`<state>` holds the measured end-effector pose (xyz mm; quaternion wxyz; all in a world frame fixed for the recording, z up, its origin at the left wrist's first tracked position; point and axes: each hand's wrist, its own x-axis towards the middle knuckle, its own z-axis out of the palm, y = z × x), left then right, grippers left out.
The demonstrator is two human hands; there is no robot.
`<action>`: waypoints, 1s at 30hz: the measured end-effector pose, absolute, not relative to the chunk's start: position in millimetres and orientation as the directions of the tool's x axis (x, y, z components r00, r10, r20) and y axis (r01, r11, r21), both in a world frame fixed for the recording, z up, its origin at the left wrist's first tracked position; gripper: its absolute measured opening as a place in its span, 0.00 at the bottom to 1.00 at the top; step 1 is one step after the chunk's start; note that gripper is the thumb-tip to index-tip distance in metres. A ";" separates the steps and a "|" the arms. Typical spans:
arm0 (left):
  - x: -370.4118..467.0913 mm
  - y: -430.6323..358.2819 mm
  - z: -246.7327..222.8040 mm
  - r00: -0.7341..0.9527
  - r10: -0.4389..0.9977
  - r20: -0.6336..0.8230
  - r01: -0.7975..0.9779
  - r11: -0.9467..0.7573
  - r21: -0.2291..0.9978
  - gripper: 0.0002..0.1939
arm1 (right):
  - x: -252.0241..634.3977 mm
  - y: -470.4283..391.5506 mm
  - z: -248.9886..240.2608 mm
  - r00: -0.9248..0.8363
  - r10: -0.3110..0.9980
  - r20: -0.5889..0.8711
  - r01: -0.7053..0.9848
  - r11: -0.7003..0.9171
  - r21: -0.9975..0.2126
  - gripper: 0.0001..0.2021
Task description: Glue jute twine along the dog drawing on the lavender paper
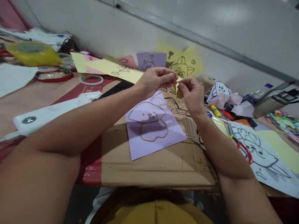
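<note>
Above the far edge of a purple sheet [136, 149], my left hand [158, 79] and my right hand [192, 93] are raised close together, both with pinched fingers. A thin strand of twine [177, 82] runs between the two sets of fingertips. On the sheet, brown twine outlines [154, 140] form a rounded cap-like shape over a smaller wavy one. A few small twine bits [150, 115] lie inside the upper shape. Fine loose loops show near the sheet's far right part, below my hands. The sheet lies on a cardboard piece [154, 172].
Several finished twine pictures, including a purple card [142, 57], lean at the wall. To the right are red-handled scissors [246, 152], a line drawing [263, 158], a glue stick [215, 111] and a metal bottle [268, 105]. A white phone [51, 113] and tape roll [91, 79] lie left.
</note>
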<state>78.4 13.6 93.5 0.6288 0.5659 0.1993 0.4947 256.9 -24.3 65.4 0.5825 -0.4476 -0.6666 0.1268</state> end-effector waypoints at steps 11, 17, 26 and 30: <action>57.7 55.6 77.9 0.233 0.881 0.411 0.032 -0.429 0.903 0.12 | 263.5 -20.6 61.5 0.142 0.742 0.655 0.592 0.467 -0.657 0.13; 66.6 30.9 92.7 0.397 0.796 0.457 0.015 -0.503 0.864 0.04 | 255.3 -29.9 64.1 0.072 0.704 0.707 0.742 0.436 -0.510 0.06; 75.8 23.1 84.8 0.551 0.759 0.346 -0.111 -0.344 0.932 0.09 | 252.8 -33.3 65.2 0.065 0.708 0.703 0.710 0.463 -0.532 0.12; 74.8 21.5 88.4 0.554 0.749 0.362 -0.095 -0.375 0.922 0.09 | 254.8 -30.0 62.5 0.064 0.733 0.677 0.619 0.503 -0.603 0.18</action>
